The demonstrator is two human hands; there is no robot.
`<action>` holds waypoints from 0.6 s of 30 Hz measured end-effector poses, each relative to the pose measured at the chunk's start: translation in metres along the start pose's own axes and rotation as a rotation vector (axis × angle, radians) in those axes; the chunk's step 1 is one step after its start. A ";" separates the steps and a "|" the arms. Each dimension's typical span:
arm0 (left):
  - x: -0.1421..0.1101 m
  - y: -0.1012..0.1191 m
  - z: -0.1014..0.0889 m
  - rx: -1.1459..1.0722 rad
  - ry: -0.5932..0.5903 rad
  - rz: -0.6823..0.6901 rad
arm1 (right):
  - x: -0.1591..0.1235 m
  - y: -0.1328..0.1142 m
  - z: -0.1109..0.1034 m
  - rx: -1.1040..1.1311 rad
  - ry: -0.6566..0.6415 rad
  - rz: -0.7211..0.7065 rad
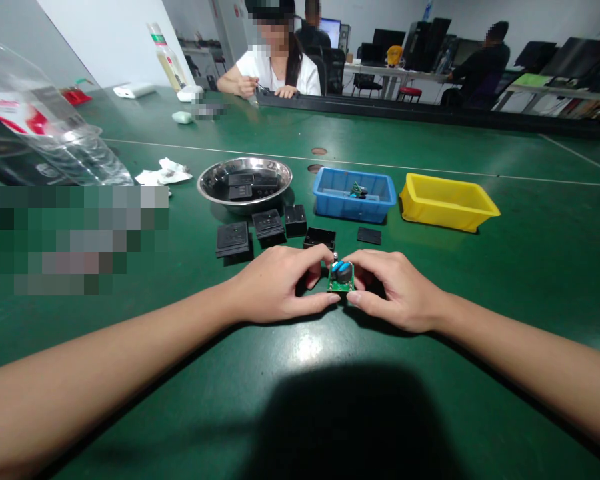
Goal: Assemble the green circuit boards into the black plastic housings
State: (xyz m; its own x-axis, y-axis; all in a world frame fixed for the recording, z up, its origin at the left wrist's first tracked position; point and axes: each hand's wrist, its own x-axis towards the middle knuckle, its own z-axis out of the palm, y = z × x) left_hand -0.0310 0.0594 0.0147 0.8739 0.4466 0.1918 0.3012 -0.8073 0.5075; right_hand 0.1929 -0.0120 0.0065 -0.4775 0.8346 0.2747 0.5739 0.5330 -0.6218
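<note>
Between my two hands, just above the green table, is a small green circuit board [341,279] carrying blue and black components. My left hand [285,283] grips its left side with thumb and fingertips. My right hand [397,287] pinches the right side in the same way. Right behind the board lies an open black plastic case [320,237], partly hidden by my left fingers. A flat black cover piece [369,235] rests a little to its right. Several closed-looking black boxes, among them one black box [269,227], stand beyond my left hand.
Farther back stand a steel bowl [207,193] with black cases, a blue bin [355,212] with small circuit boards, and a yellow bin [447,213]. A large plastic bottle [55,113] and crumpled tissue [164,172] are at left. A person [280,70] sits across the table [300,400].
</note>
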 end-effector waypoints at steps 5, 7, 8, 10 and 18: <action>0.000 0.000 -0.001 -0.004 -0.008 0.011 | 0.001 0.000 0.000 -0.003 0.005 -0.008; 0.000 -0.001 -0.001 -0.005 -0.007 0.017 | 0.001 -0.001 0.000 -0.007 0.007 -0.013; 0.000 -0.001 -0.001 -0.005 -0.006 0.021 | 0.001 -0.001 0.000 -0.011 0.008 -0.016; 0.000 -0.001 -0.001 -0.005 -0.007 0.023 | 0.001 -0.001 -0.001 -0.018 0.010 -0.022; 0.001 -0.001 -0.002 0.004 -0.013 0.034 | 0.002 -0.001 -0.002 -0.030 0.002 -0.034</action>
State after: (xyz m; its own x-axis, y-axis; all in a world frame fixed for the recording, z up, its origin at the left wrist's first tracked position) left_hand -0.0313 0.0616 0.0154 0.8884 0.4143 0.1978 0.2732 -0.8234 0.4973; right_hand 0.1927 -0.0107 0.0086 -0.4958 0.8162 0.2966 0.5771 0.5649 -0.5897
